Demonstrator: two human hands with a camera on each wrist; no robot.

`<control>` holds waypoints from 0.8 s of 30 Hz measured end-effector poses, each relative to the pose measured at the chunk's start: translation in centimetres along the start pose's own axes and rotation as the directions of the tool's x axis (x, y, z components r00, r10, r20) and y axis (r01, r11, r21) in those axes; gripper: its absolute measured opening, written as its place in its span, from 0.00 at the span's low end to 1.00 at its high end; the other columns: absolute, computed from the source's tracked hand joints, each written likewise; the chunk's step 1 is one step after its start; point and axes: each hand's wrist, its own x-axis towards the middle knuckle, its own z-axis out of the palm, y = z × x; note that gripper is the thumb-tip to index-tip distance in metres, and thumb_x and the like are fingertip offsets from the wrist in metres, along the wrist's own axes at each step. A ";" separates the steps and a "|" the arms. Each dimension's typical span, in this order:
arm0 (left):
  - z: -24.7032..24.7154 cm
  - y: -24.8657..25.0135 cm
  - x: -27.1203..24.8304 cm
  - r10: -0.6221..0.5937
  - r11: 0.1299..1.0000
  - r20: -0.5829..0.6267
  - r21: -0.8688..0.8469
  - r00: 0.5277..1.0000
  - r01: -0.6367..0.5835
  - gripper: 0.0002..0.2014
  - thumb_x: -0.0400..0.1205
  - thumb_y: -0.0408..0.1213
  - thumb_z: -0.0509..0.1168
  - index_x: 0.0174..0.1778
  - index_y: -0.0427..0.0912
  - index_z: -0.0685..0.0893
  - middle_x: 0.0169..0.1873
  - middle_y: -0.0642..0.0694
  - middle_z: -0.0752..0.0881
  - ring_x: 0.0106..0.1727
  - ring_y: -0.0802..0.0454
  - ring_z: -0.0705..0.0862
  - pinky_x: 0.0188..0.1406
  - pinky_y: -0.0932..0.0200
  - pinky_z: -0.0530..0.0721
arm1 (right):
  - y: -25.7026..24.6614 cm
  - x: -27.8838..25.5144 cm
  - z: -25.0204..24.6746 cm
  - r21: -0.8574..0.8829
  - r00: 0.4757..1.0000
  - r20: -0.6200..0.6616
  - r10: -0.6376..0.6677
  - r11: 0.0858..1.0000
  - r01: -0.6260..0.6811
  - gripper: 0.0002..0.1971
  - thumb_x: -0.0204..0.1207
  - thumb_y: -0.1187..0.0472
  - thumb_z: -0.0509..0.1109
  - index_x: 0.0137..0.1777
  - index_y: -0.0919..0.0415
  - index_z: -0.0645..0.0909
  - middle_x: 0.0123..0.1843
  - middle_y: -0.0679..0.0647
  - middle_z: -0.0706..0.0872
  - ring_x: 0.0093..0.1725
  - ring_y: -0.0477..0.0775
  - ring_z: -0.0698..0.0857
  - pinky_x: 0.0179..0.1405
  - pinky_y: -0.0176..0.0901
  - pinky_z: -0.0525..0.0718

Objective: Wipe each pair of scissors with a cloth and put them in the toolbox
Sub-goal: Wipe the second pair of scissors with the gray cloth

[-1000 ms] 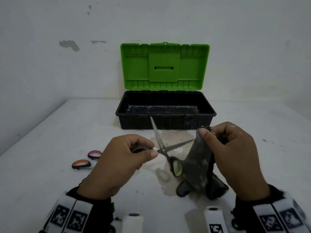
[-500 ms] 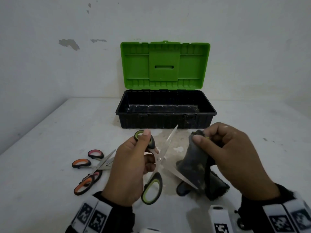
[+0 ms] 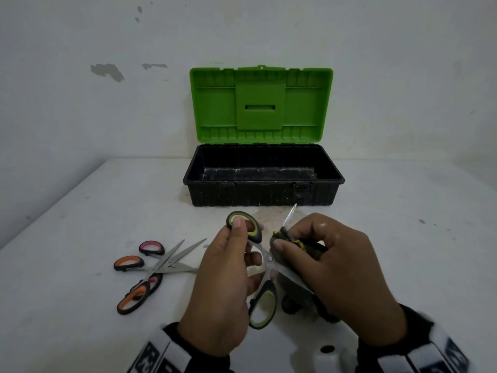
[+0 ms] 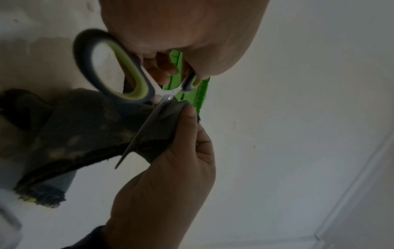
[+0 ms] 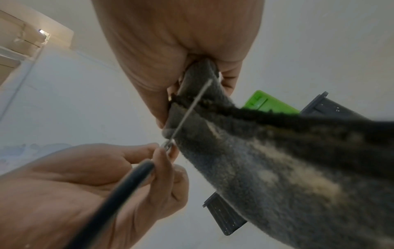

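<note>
My left hand holds a pair of green-and-black scissors by its upper handle loop, blades spread apart. The same scissors fill the left wrist view, one blade lying across the cloth. My right hand pinches a dark grey cloth around one blade near the pivot; the blade tip pokes out above the fingers. In the right wrist view the cloth wraps the thin blade. The black toolbox stands behind with its green lid raised.
Two more pairs of scissors, with orange and pink handles, lie crossed on the white table left of my hands. The toolbox sits against the back wall. A white device shows at the bottom edge.
My left hand turned the green scissors so a handle points up and away. My right hand brought the cloth up onto one blade near the pivot.
</note>
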 end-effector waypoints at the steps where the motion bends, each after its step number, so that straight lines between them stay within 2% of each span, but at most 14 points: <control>1: 0.0 -0.2 0.0 0.002 1.000 -0.004 -0.017 1.000 -0.002 0.19 0.86 0.55 0.56 0.53 0.49 0.89 0.41 0.43 0.83 0.47 0.41 0.84 0.36 0.51 0.87 | 0.1 0.0 0.0 -0.003 1.000 0.000 -0.007 1.000 0.007 0.07 0.69 0.48 0.79 0.38 0.48 0.85 0.35 0.38 0.86 0.39 0.42 0.84 0.38 0.31 0.81; 3: 0.1 -0.5 -0.1 0.008 1.000 -0.019 -0.015 1.000 -0.008 0.20 0.86 0.56 0.55 0.50 0.51 0.90 0.41 0.43 0.85 0.49 0.36 0.84 0.33 0.53 0.86 | 0.0 -0.1 0.0 -0.015 0.998 0.032 -0.046 0.999 0.047 0.07 0.68 0.50 0.81 0.38 0.48 0.85 0.34 0.37 0.85 0.40 0.39 0.83 0.39 0.25 0.79; 6: 0.4 -0.7 0.0 0.028 1.000 -0.033 -0.004 0.999 -0.029 0.20 0.86 0.55 0.56 0.48 0.49 0.90 0.40 0.41 0.84 0.42 0.41 0.79 0.28 0.57 0.82 | -0.4 -0.3 0.3 -0.055 0.988 0.100 -0.120 0.990 0.126 0.08 0.68 0.49 0.81 0.38 0.46 0.84 0.33 0.34 0.81 0.42 0.36 0.80 0.39 0.18 0.75; 9: 0.7 -0.6 0.0 0.057 0.998 -0.023 0.010 0.998 -0.057 0.19 0.86 0.53 0.57 0.45 0.46 0.89 0.41 0.35 0.84 0.38 0.45 0.78 0.25 0.60 0.80 | -0.6 -0.5 0.4 -0.112 0.990 0.074 -0.123 0.985 0.131 0.10 0.69 0.45 0.77 0.36 0.46 0.81 0.30 0.37 0.82 0.38 0.40 0.78 0.34 0.22 0.74; 12: 1.2 -0.6 -0.1 0.091 0.995 -0.016 0.047 0.996 -0.090 0.19 0.86 0.52 0.58 0.44 0.43 0.88 0.35 0.41 0.79 0.34 0.51 0.73 0.27 0.57 0.78 | -0.2 -0.2 0.4 -0.206 0.998 -0.005 -0.068 0.976 0.066 0.14 0.70 0.46 0.79 0.31 0.49 0.79 0.26 0.41 0.80 0.28 0.45 0.77 0.32 0.28 0.67; 14: 1.4 -0.5 -0.1 0.092 0.995 -0.025 0.044 0.995 -0.091 0.19 0.86 0.52 0.58 0.44 0.42 0.88 0.35 0.42 0.77 0.33 0.51 0.72 0.27 0.55 0.77 | -0.1 0.1 0.5 -0.234 0.997 -0.033 -0.065 0.971 0.056 0.15 0.70 0.48 0.80 0.31 0.52 0.79 0.26 0.44 0.80 0.26 0.45 0.77 0.31 0.31 0.67; 17: 1.4 -0.4 0.0 0.102 0.994 -0.050 0.047 0.993 -0.100 0.19 0.86 0.52 0.58 0.43 0.45 0.89 0.32 0.43 0.79 0.33 0.52 0.74 0.26 0.58 0.80 | -0.5 -0.2 0.6 -0.203 0.997 -0.026 -0.078 0.977 0.071 0.14 0.68 0.48 0.80 0.30 0.52 0.80 0.26 0.43 0.81 0.27 0.47 0.77 0.30 0.26 0.68; 20: 1.4 -0.1 0.0 0.112 0.993 -0.041 0.038 0.993 -0.110 0.19 0.85 0.52 0.58 0.44 0.42 0.88 0.31 0.43 0.74 0.29 0.53 0.72 0.25 0.57 0.78 | -0.4 0.0 0.4 -0.220 0.997 -0.019 -0.081 0.973 0.075 0.14 0.69 0.46 0.78 0.31 0.52 0.81 0.26 0.42 0.81 0.25 0.44 0.77 0.31 0.25 0.67; 22: 1.5 -0.1 0.0 0.094 0.995 -0.035 0.026 0.995 -0.093 0.19 0.86 0.51 0.59 0.44 0.41 0.88 0.33 0.42 0.75 0.29 0.54 0.73 0.25 0.56 0.78 | 0.3 0.7 -0.1 -0.213 0.997 -0.076 -0.027 0.977 0.011 0.13 0.70 0.46 0.75 0.32 0.52 0.81 0.27 0.40 0.79 0.27 0.43 0.79 0.29 0.20 0.68; 23: 1.5 -0.1 0.1 0.080 0.997 -0.034 0.018 0.996 -0.079 0.19 0.86 0.51 0.59 0.43 0.42 0.88 0.34 0.42 0.77 0.31 0.52 0.74 0.25 0.56 0.79 | 0.5 1.0 -0.3 -0.186 0.995 -0.100 -0.002 0.982 -0.016 0.13 0.70 0.47 0.75 0.33 0.53 0.81 0.28 0.39 0.79 0.32 0.42 0.81 0.27 0.21 0.71; 24: 1.4 -0.1 0.1 0.068 0.998 -0.027 0.007 0.997 -0.068 0.19 0.85 0.52 0.59 0.43 0.42 0.89 0.36 0.40 0.79 0.33 0.49 0.76 0.26 0.56 0.80 | 0.7 1.1 -0.4 -0.154 0.994 -0.106 0.007 0.988 -0.023 0.12 0.70 0.47 0.76 0.33 0.53 0.81 0.28 0.39 0.79 0.37 0.42 0.82 0.30 0.20 0.74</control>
